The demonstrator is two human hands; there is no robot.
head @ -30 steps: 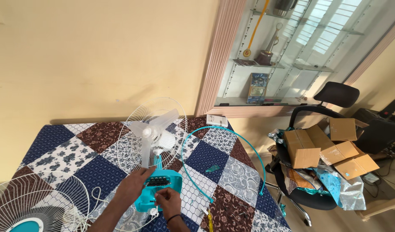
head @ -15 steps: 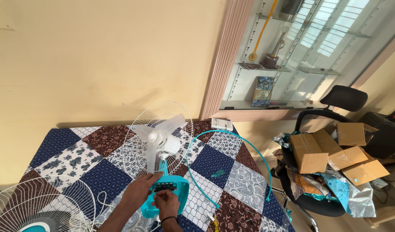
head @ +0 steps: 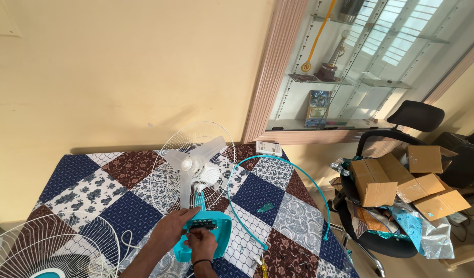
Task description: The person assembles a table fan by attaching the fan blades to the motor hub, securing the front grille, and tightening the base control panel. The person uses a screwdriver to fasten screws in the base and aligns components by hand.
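A small table fan stands on the patchwork cloth: white blades, a white wire rear guard, and a turquoise base. My left hand rests on the left side of the base, fingers spread toward the dark button row. My right hand is at the front of the base with fingers pinched on something small there; I cannot make out what. A turquoise guard ring lies to the right of the fan.
A second white wire guard with a turquoise centre lies at the lower left. A white box sits at the table's far edge. An office chair loaded with cardboard boxes and foil wrap stands right of the table. Glass shelves hang above.
The view has drifted slightly, so everything sits a little to the right and lower. Both hands stay on the fan base; my right hand has shifted slightly at its front.
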